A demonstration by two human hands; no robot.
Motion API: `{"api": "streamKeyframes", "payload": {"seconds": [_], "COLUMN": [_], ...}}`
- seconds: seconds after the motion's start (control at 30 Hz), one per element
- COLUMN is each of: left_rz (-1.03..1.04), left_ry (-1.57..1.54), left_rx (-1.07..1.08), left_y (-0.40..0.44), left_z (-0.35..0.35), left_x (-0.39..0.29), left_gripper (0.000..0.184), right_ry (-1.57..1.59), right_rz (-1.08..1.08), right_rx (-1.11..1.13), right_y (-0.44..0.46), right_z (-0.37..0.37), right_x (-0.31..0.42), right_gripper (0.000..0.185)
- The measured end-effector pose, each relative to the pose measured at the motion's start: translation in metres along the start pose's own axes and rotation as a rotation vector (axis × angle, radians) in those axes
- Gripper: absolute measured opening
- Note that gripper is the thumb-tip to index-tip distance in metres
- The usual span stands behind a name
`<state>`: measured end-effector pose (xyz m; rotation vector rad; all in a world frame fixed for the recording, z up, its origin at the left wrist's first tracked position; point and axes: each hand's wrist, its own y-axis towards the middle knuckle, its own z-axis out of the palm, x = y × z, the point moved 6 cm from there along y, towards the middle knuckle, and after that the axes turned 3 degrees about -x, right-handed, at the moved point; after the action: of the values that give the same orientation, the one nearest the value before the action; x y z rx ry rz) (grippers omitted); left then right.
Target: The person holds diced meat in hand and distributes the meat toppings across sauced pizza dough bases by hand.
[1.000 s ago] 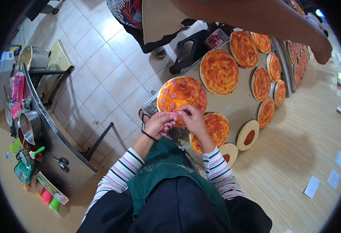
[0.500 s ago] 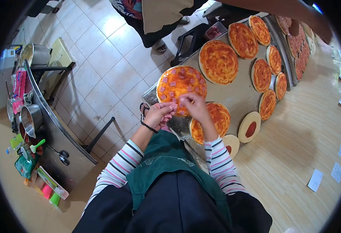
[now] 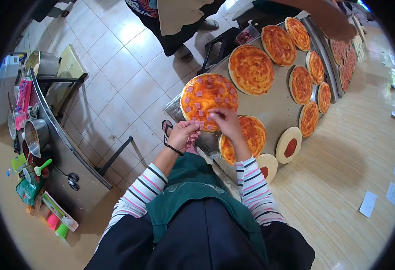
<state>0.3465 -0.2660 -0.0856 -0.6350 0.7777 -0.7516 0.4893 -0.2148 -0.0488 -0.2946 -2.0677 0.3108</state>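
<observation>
Ham (image 3: 199, 124) seems pinched in the left hand (image 3: 182, 135).

The pizza (image 3: 209, 102) looks glossy, the apron (image 3: 186, 175) matt (cloth).

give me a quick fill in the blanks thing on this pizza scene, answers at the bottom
1. The left hand, which holds pink ham pieces, has a dark beaded ____ at its wrist.
2. The right hand is at the near edge of a pizza dotted with ham cut into small ____.
3. The person's apron is dark ____.
4. The scissors lie on the table to the person's ____.

Missing words: bracelet; squares; green; left
</observation>
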Motion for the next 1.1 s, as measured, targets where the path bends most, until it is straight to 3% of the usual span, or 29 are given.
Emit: {"api": "streamKeyframes", "payload": {"seconds": [0.07, 0.17, 0.33, 0.4, 0.43, 0.5, 0.63, 0.73, 0.8, 0.97, 1.1], "left_rz": [0.004, 0.016, 0.042, 0.017, 0.017, 0.020, -0.009, -0.046, -0.013, 0.060, 0.032], "left_ry": [0.013, 0.035, 0.047, 0.049, 0.051, -0.003, -0.020, -0.023, -0.019, -0.027, -0.020], "left_rx": [-0.019, 0.015, 0.025, -0.018, -0.016, -0.016, -0.023, -0.001, 0.016, -0.098, -0.063], "left_y": [-0.001, 0.007, 0.012, 0.006, 0.003, 0.001, 0.010, 0.011, 0.007, 0.008, 0.014], "left_z": [0.001, -0.001, -0.006, -0.003, -0.001, 0.001, -0.006, -0.006, 0.004, 0.004, -0.011], "left_x": [-0.003, 0.005, 0.010, 0.006, 0.003, 0.000, 0.007, 0.010, 0.003, -0.005, -0.002], "left_gripper": [0.014, 0.012, 0.009, 0.010, 0.010, 0.012, 0.013, 0.014, 0.015, 0.018, 0.011], "right_ry": [0.132, 0.254, 0.149, -0.031, -0.030, -0.397, -0.633, -0.404, 0.258, 0.347, 0.252], "right_rz": [-0.026, 0.004, -0.035, 0.118, 0.118, 0.001, -0.034, -0.152, 0.036, 0.123, 0.096], "right_rx": [0.273, 0.182, 0.096, -0.112, -0.115, -0.108, -0.178, -0.290, 0.161, 0.172, 0.001], "right_y": [-0.011, -0.014, 0.002, 0.011, 0.013, 0.014, 0.015, 0.003, -0.005, -0.003, 0.020], "right_z": [0.017, 0.020, 0.013, -0.004, -0.005, -0.006, -0.004, -0.008, 0.021, 0.026, 0.024], "right_x": [0.019, 0.008, -0.020, -0.032, -0.035, -0.013, 0.000, 0.007, -0.006, 0.000, -0.001], "right_gripper": [0.015, 0.014, 0.013, 0.012, 0.012, 0.012, 0.013, 0.013, 0.012, 0.011, 0.011]}}
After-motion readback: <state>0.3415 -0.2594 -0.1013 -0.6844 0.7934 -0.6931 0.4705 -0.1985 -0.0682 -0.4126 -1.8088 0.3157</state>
